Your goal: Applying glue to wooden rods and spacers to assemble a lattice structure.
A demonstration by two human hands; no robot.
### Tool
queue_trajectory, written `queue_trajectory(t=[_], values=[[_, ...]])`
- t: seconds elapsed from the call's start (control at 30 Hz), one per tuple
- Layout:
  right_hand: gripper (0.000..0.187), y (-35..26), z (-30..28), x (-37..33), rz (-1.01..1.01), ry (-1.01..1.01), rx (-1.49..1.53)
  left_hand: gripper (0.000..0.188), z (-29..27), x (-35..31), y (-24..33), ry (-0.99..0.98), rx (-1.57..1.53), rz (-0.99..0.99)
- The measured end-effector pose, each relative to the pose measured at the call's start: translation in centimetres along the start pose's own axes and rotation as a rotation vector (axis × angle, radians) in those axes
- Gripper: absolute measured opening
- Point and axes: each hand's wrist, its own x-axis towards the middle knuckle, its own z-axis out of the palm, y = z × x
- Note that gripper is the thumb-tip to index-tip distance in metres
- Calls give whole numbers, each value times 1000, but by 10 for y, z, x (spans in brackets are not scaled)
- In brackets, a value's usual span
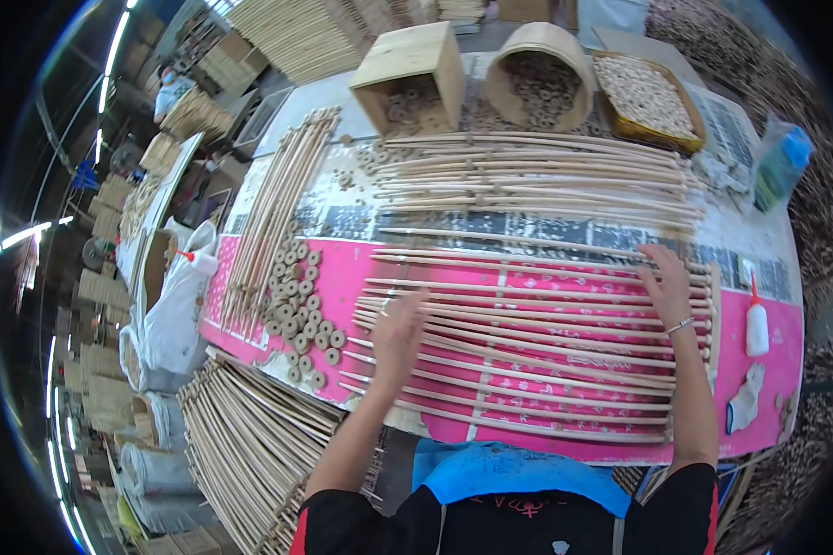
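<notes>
Left hand: [400,338] over the left part of the wooden rods, fingers partly bent and directed away from the body; cannot tell whether it pinches a rod.
Right hand: [666,285] at the right ends of the farther rods, thumb and fingers parted and bent downward; grip on any single rod cannot be determined. A bracelet [680,326] is on the wrist.
Wooden rods: [537,330] spread side by side across the pink sheet [777,370], running left to right; left ends uneven, some rods close together, others spaced.
Wooden discs: [292,313] loose cluster left of the rods, centre holes visible on several.
Left rod bundle: [278,217] lying lengthwise beside the discs.
Far rod bundle: [537,176] laid crosswise beyond the spread rods.
Containers, far edge: square wooden box [449,74] on its side, round wooden tub [537,39] tipped toward the worker, both holding small pieces; yellow tray [652,139] filled with pale pieces.
Right side: white squeeze bottle [757,330] with red tip, upper end away from the worker; white crumpled cloth [743,400] nearer the worker.
Lower left: large rod pile [259,444] below table level.
Background: co-worker [171,92], upper left, near stacked wood.
</notes>
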Motion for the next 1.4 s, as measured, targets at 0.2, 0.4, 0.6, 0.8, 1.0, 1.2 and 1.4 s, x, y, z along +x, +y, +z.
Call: queue_trajectory(t=[0.2, 0.4, 0.6, 0.8, 1.0, 1.2, 1.4], values=[[32, -11, 48, 39, 28, -153, 35, 40, -54, 55, -170, 258, 40, -406], [18, -9, 56, 49, 48, -185, 91, 38, -80, 76, -243, 242, 319, -503], [13, -6, 57, 49, 119, -191, 177, 39, -71, 83, -240, 51, 587, -384], [10, -13, 54, 50, 180, -165, 302, 33, -58, 104, -212, 223, -179, -473], [12, -23, 49, 53, 124, -123, 297, 33, -24, 128, -175, 116, -1037, -770], [11, -25, 46, 53, 88, -128, 288, 34, -16, 131, -158, 72, -1179, -762], [11, -22, 43, 53, 63, -149, 275, 35, -14, 136, -160, 63, -1145, -824]])
